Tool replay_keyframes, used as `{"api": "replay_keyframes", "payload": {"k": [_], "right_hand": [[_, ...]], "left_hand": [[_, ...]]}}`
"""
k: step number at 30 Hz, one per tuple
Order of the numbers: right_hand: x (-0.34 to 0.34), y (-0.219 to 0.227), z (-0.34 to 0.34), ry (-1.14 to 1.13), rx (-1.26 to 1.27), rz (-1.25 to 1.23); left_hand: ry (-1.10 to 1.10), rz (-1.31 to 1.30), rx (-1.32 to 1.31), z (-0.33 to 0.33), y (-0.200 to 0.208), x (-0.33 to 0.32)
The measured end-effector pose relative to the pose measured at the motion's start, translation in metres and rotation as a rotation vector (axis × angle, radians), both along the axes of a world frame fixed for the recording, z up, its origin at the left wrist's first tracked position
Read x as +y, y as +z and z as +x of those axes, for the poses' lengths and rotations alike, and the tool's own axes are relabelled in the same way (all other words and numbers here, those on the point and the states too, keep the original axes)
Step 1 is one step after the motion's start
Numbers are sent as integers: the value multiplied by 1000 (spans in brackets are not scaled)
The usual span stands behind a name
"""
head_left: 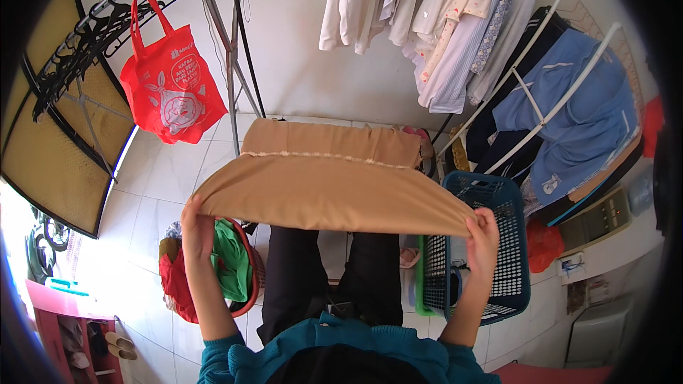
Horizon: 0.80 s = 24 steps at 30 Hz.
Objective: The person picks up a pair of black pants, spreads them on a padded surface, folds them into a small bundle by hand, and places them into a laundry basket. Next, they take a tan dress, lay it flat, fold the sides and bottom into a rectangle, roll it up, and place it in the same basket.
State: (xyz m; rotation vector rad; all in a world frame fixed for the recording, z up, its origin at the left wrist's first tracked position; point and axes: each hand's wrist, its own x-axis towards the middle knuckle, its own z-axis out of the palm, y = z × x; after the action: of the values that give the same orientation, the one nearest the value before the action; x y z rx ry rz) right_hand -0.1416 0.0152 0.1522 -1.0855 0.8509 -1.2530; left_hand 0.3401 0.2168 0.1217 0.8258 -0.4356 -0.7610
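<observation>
One brown cloth (327,195); spread between left hand (197,229) and right hand (484,237); both pinching its edge

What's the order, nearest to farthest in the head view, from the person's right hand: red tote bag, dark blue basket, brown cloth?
From the right hand:
1. Brown cloth: its right corner is in the fingers.
2. Dark blue basket: right side, beside the hand in the picture.
3. Red tote bag: hanging at upper left.
</observation>
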Motion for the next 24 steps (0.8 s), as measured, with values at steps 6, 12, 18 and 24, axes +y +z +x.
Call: {"api": "replay_keyframes", "payload": {"k": [6, 12, 18, 24], "right_hand": [[72, -29, -56, 103, 179, 142], [109, -131, -94, 302, 397, 694], [7, -178, -49, 443, -9, 829], [-221, -13, 75, 249, -252, 371]], "left_hand": [[18, 282, -72, -32, -35, 90], [-200, 898, 5, -53, -184, 168], [-487, 207, 256, -20, -157, 42], [-44, -2, -138, 77, 19, -232]]}}
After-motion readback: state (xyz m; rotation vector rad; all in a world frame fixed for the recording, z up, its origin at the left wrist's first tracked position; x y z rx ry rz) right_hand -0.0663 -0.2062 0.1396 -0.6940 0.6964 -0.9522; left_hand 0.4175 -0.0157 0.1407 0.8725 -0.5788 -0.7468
